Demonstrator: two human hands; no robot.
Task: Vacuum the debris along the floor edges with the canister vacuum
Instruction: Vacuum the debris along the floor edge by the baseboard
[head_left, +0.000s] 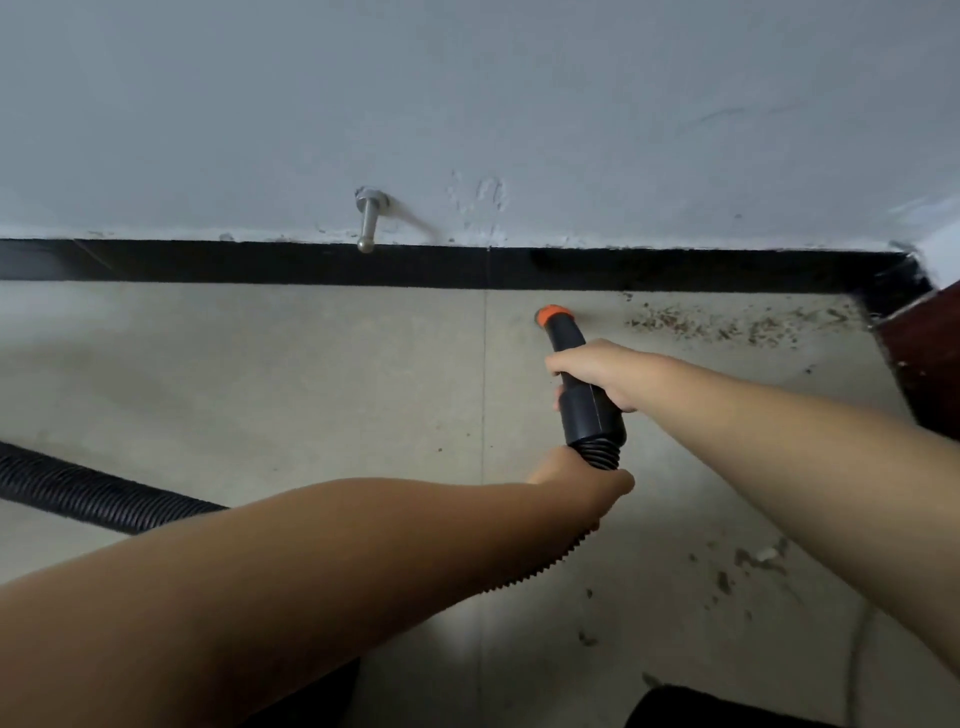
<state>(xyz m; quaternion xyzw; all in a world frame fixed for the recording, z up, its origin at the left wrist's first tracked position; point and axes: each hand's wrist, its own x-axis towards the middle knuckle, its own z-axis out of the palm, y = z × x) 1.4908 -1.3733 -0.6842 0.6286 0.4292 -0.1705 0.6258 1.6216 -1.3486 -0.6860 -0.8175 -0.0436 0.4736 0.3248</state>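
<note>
A black vacuum nozzle (589, 405) with an orange tip (551, 315) points at the floor just below the black baseboard (467, 267). My right hand (602, 371) grips the nozzle's upper part. My left hand (582, 480) holds the ribbed black hose (597, 452) right behind the nozzle. Brown debris (727, 325) lies scattered along the baseboard to the right of the tip, toward the corner. More crumbs (743, 566) dot the floor at the lower right. The canister itself is out of view.
The hose (88, 493) loops across the floor at the left. A metal door stop (370, 218) sticks out of the grey wall above the baseboard. A dark red door or panel (924, 358) stands at the right corner. Beige floor tiles (260, 374) spread leftward.
</note>
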